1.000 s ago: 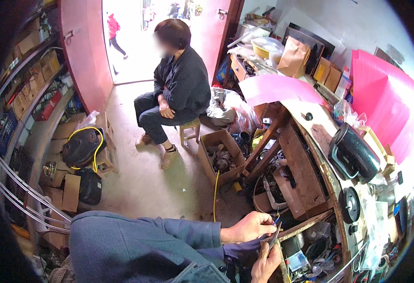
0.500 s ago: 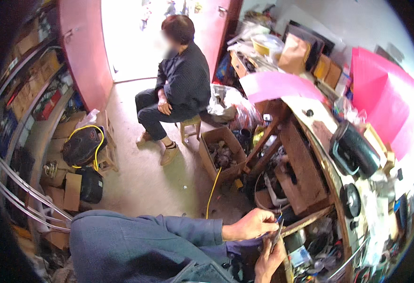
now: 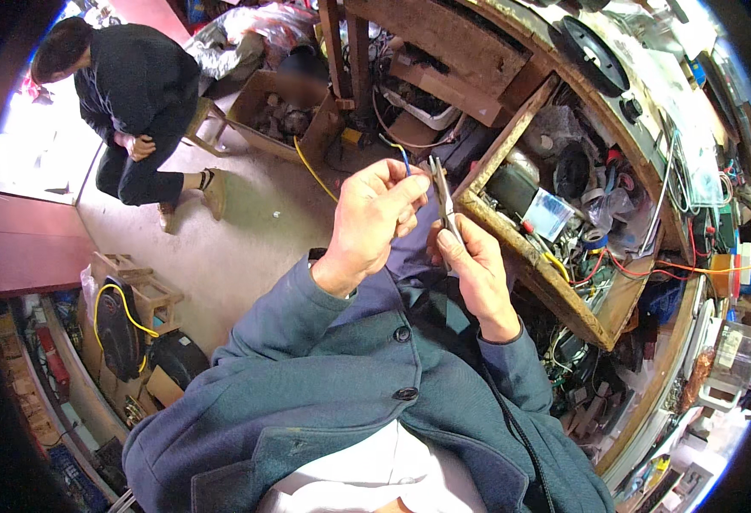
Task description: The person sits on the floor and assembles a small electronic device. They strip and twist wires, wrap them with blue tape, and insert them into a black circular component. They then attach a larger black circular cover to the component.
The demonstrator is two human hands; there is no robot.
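Observation:
My left hand (image 3: pixel 369 218) is closed in a pinch on a thin blue wire (image 3: pixel 406 160), whose end sticks up above the fingertips. Beside it, my right hand (image 3: pixel 480 275) grips a pair of slim metal pliers (image 3: pixel 446 205) with the jaws pointing up. The pliers' tips stand close to the left fingertips; whether they touch the wire I cannot tell. Both hands are held in front of my dark jacket (image 3: pixel 324 410), near an open wooden drawer (image 3: pixel 529 286).
The drawer holds tape, plastic bags and wires. A cluttered workbench (image 3: pixel 555 56) curves along the right. Ahead stand a cardboard box (image 3: pixel 260 141) and a white bin (image 3: pixel 427 107). A person in dark clothes (image 3: pixel 140 81) sits on a wooden stool (image 3: pixel 209 124) at the far left.
My view has swung down and to the right, so my hands appear nearer the middle. The left hand still pinches the wire and the right still holds the pliers. The seated person leans forward more.

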